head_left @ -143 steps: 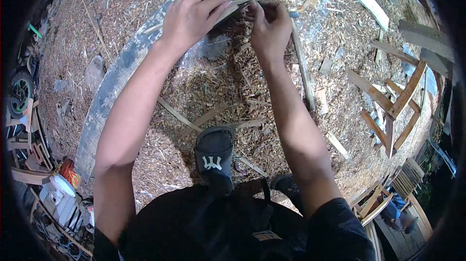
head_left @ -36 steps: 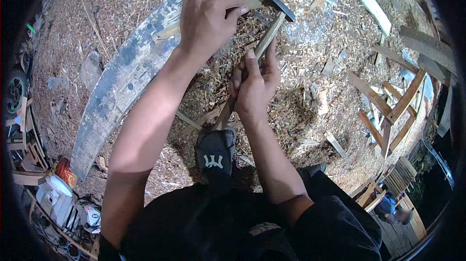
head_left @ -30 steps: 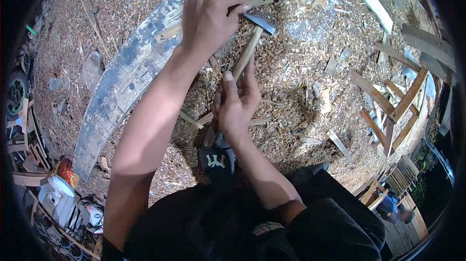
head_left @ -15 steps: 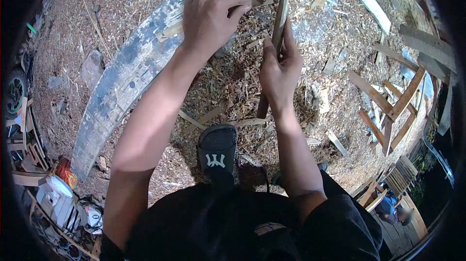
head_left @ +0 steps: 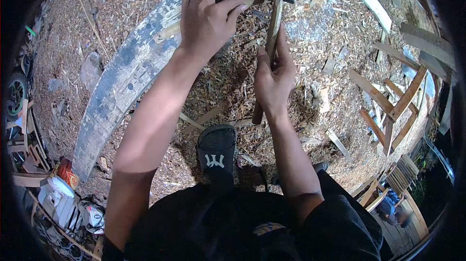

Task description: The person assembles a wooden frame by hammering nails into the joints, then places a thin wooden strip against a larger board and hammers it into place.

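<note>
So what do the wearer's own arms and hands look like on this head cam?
Ungloved left hand and ungloved right hand, with no ring, watch or bracelet visible. Forearms uncovered. The short black fabric right sleeve starts above the elbow and shows no marking; of the black fabric left sleeve only a bit shows.

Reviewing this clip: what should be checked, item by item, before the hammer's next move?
1. Left hand gripping the narrow pale wooden strip: ok.
2. Right hand around the wooden handle of the black-headed hammer: ok.
3. Left fingertips out from under the hammer head: ok, the head is just beyond them.
4. Hammer head touching the strip: cannot tell.
5. Nail under the head: cannot tell, none can be made out.
6. Black slipper clear of the curved, weathered blue-and-white plank: ok.
</note>
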### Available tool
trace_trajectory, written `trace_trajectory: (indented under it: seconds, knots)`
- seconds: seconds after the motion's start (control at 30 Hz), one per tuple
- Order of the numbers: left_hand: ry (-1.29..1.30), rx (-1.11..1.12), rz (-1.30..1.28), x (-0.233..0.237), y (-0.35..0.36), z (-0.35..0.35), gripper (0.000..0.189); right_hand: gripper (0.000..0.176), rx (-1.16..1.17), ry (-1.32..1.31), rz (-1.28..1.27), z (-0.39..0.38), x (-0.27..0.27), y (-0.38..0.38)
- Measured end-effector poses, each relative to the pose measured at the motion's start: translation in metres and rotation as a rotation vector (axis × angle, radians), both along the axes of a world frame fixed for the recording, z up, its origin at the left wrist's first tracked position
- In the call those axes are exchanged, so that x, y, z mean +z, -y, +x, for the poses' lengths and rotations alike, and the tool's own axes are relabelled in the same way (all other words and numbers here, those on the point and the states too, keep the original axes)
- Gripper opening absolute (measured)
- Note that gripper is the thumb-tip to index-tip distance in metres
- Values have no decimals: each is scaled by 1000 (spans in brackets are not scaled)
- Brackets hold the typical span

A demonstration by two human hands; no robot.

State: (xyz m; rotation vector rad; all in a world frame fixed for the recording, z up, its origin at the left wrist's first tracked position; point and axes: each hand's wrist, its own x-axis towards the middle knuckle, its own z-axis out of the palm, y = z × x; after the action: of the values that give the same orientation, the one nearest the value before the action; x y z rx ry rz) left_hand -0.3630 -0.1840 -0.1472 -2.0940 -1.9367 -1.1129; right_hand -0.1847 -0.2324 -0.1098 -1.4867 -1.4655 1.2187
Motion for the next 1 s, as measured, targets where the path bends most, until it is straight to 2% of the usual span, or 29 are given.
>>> trace_trajectory:
  seconds: [0.2, 0.27, 0.63, 0.83, 0.9, 0.93, 1.0]
  knots:
    - [-58, 5, 39, 0, 1, 3, 19, 64, -66, 52, 129, -10, -10, 8]
    - [-63, 10, 49, 1, 2, 2, 19, 64, -86, -3, -55, -14, 2, 11]
    - [-191, 17, 49, -4, 2, 1, 23, 64, -176, -127, -37, -33, -8, 22]
    - [-238, 41, 26, -1, 3, 2, 24, 65, -154, -14, 31, -20, -5, 19]
    - [-216, 30, 43, -2, 1, -1, 23, 65, -107, 6, -49, -10, -2, 16]
    - [-192, 13, 57, -3, 1, 0, 22, 65, -89, 1, 43, -7, -9, 16]
    - [-188, 15, 50, -2, 2, 1, 21, 64, -98, 32, 66, -1, -11, 13]
